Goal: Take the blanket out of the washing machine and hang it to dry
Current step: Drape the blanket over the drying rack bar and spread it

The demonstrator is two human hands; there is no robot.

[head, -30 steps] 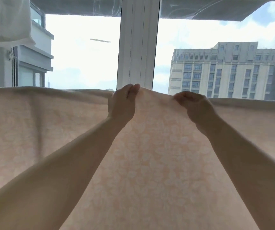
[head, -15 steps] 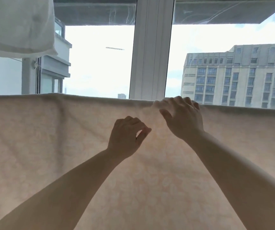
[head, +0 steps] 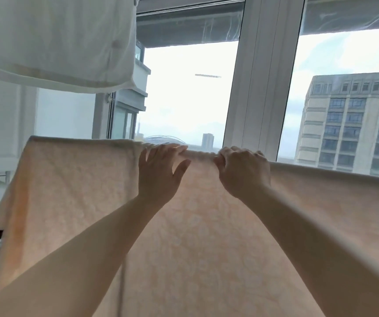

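The peach blanket (head: 206, 236) hangs draped over a line in front of the window frame (head: 264, 72), its top fold level with both hands. The left hand (head: 161, 172) lies flat, fingers spread, pressing the fold. The right hand (head: 244, 171) curls its fingers over the fold, gripping it. A white cloth (head: 56, 40) hangs above, at upper left.

1 head-worn view, close, facing forward toward window frame (head: 261, 72).

Blanket (head: 206, 236) pale peach-orange with faint white floral pattern; white cloth (head: 53, 37) upper left; window frame (head: 261, 76) white; building (head: 353, 124) upper right beige-grey.
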